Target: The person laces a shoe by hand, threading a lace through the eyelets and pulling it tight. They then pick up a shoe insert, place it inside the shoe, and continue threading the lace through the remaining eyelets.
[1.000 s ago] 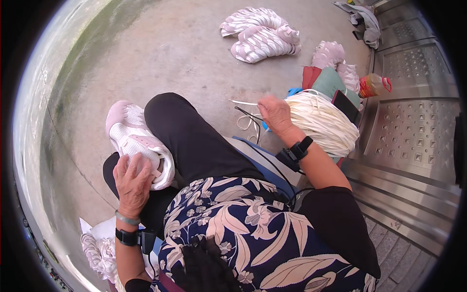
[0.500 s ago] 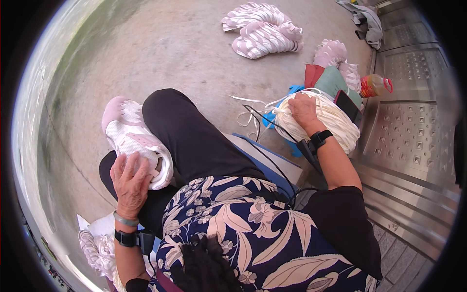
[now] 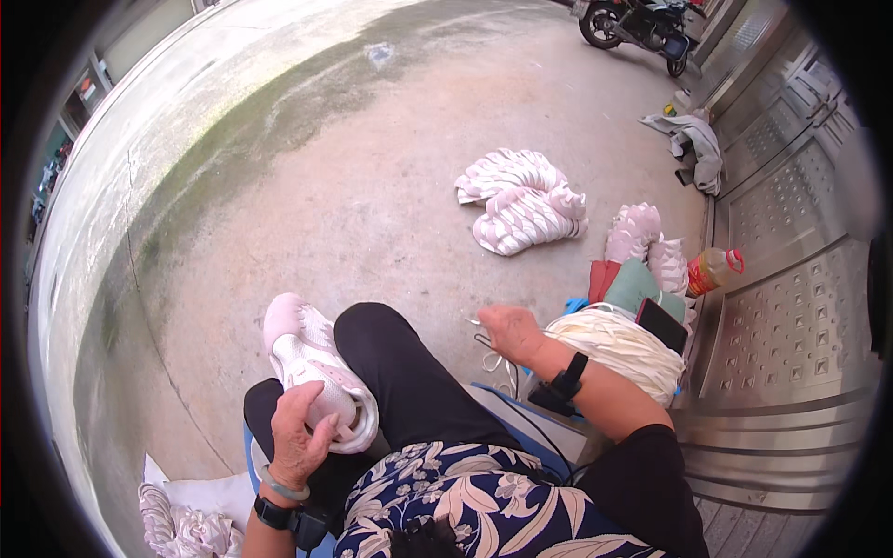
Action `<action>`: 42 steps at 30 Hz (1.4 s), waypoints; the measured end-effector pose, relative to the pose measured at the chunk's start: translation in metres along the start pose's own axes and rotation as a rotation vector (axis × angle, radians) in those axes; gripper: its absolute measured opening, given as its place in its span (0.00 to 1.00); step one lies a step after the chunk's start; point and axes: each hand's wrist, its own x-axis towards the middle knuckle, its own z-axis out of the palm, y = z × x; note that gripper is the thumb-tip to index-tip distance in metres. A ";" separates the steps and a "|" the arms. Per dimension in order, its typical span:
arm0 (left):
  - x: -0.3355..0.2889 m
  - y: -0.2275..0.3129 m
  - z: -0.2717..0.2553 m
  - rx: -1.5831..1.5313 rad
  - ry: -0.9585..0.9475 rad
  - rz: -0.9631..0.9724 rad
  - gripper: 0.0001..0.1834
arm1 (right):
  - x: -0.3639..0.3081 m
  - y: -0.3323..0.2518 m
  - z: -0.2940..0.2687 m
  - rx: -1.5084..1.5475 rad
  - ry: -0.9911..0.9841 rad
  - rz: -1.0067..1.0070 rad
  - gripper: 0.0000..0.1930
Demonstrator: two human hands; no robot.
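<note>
A pink and white shoe upper [image 3: 309, 349] rests on my left thigh, its toe pointing away from me. My left hand [image 3: 304, 432] grips it at the ankle opening, the thumb and fingers bent over the collar. My right hand [image 3: 510, 335] is closed in front of a thick bundle of cream-white laces [image 3: 621, 349]. A small white tip, seemingly a lace end, sticks out from its fingers; the rest of it is hidden. The bundle lies to the right of my knees, with a dark phone [image 3: 660, 325] on its far right side.
Stacked pink and white shoe uppers [image 3: 530, 221] lie on the concrete floor ahead. More uppers [image 3: 634, 232] stand beside a green cloth [image 3: 637, 286] and a bottle with a red cap [image 3: 714, 270]. A metal door [image 3: 781, 325] bounds the right side. A motorcycle [image 3: 642, 30] stands far off.
My right hand has lifted off the lace bundle and moved left, toward my knees. The left hand still grips the shoe upper. The view has tilted up, showing more floor and the motorcycle.
</note>
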 end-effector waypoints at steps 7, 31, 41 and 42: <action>0.038 0.052 0.023 -1.150 -0.117 -0.193 0.42 | 0.076 -0.187 -0.078 0.318 0.299 -0.867 0.08; -0.013 -0.009 -0.077 -0.716 -0.139 -0.626 0.10 | 0.136 0.000 0.005 0.035 0.392 0.174 0.11; 0.035 0.010 -0.026 -0.346 -0.035 -0.264 0.09 | 0.101 -0.186 -0.009 0.902 -0.174 -0.475 0.12; 0.034 0.009 -0.028 -0.299 -0.056 -0.290 0.10 | 0.101 -0.179 -0.007 0.858 -0.188 -0.466 0.12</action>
